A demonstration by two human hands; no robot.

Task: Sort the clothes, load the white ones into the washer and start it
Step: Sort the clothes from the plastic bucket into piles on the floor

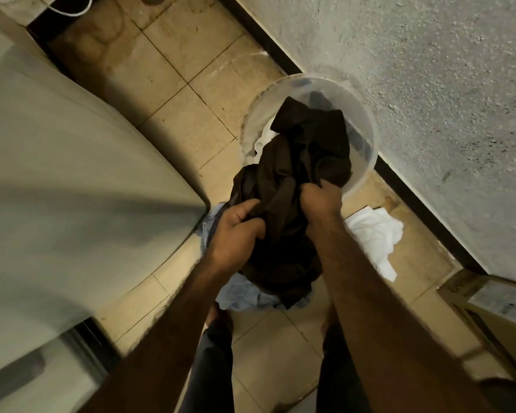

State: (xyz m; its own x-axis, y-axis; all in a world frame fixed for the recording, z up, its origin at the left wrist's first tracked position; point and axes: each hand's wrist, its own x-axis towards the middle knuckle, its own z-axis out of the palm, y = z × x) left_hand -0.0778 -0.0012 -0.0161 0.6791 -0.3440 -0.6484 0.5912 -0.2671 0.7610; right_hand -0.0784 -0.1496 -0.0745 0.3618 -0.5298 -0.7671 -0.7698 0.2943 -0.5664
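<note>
Both hands, the left hand [236, 231] and the right hand [320, 201], gripped a dark brown garment [292, 180] with curled fingers. It hung over the clear tub's [367, 135] near rim, above blue clothes [242, 293]. White cloth [376, 234] lay on the floor beside.

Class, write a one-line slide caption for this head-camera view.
Both hands, left and right, grip a dark brown garment over a clear plastic tub, white cloth on the floor.

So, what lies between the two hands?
In the head view, a bunched fold of the dark brown garment fills the stretch between the left hand and the right hand; both grip it.
</note>
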